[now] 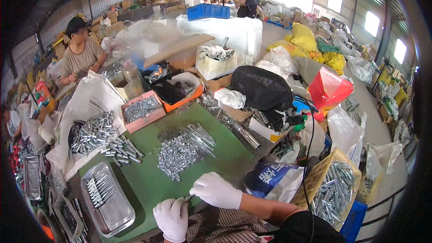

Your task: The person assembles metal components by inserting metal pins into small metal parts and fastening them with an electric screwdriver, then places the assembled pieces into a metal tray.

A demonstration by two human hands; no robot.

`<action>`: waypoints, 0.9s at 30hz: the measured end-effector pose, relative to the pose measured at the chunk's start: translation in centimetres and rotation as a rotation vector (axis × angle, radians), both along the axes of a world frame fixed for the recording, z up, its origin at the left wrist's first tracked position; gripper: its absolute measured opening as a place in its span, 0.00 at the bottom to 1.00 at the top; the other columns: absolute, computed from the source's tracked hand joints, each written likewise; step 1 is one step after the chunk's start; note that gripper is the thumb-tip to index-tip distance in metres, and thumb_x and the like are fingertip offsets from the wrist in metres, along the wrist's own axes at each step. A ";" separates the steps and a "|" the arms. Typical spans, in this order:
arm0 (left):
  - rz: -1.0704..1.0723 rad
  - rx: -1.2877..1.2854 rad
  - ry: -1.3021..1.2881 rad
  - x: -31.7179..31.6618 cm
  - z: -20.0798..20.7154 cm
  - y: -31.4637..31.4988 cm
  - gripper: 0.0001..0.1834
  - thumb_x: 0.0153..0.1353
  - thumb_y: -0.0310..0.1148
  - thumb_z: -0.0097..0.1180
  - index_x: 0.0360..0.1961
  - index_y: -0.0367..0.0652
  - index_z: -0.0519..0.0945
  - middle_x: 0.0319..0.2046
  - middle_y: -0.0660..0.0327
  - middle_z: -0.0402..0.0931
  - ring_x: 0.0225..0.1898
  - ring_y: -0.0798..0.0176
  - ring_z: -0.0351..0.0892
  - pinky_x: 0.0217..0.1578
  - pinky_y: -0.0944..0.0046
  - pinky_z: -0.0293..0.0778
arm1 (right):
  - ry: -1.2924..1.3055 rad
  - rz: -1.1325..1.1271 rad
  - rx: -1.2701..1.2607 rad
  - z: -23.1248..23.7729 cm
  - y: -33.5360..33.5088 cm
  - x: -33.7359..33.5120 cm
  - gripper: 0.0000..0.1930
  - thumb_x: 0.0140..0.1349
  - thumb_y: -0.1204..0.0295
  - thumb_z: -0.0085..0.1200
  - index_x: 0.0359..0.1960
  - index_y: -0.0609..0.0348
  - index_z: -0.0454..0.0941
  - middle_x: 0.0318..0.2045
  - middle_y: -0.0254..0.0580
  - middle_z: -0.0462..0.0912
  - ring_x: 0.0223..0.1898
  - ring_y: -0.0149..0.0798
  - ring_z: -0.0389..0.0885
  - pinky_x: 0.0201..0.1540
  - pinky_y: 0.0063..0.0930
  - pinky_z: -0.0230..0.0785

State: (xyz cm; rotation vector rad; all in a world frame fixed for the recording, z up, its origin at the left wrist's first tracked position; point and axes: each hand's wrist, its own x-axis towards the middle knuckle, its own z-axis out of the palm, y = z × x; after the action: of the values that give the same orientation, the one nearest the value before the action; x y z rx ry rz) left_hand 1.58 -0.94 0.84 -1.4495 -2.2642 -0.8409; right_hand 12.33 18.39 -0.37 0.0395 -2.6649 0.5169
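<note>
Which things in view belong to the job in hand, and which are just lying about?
Likely in the job:
small part, between left hand and right hand
metal bits and rods, heaped on the green tabletop
tray, with pins in it

Probably just lying about:
mesh bag
blue crate
red bag
yellow sacks

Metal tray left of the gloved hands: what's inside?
The metal tray holds a row of slim metal pieces lying side by side in its upper part. The tray floor directly beneath them is covered and can't be seen.
</note>
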 end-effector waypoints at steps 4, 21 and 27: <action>0.054 0.009 0.018 0.1 -0.9 -0.2 0.11 0.53 0.33 0.71 0.40 0.51 0.87 0.34 0.64 0.77 0.38 0.53 0.79 0.40 0.50 0.70 | 0.035 -0.008 -0.010 -0.2 -0.4 -0.1 0.06 0.65 0.70 0.54 0.40 0.47 0.81 0.36 0.35 0.79 0.44 0.45 0.81 0.49 0.43 0.68; 0.018 0.002 -0.087 -0.8 -0.6 0.1 0.14 0.53 0.30 0.72 0.41 0.52 0.87 0.35 0.65 0.79 0.37 0.54 0.79 0.40 0.53 0.70 | 0.026 -0.060 -0.113 1.0 0.0 -0.7 0.07 0.60 0.74 0.63 0.39 0.48 0.83 0.37 0.34 0.83 0.44 0.47 0.80 0.50 0.45 0.68; 0.010 0.018 -0.084 -0.5 -0.5 0.0 0.13 0.53 0.30 0.72 0.41 0.52 0.86 0.35 0.65 0.79 0.37 0.54 0.79 0.41 0.52 0.70 | 0.024 -0.053 -0.107 1.4 -0.2 -0.3 0.07 0.59 0.74 0.62 0.39 0.48 0.83 0.36 0.34 0.83 0.44 0.47 0.80 0.49 0.45 0.67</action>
State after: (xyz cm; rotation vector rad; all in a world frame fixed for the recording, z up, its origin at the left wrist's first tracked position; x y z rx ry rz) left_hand 1.11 -0.94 0.31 -1.4183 -2.3166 -0.9333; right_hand 12.06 18.20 1.08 -0.0559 -2.6029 0.6372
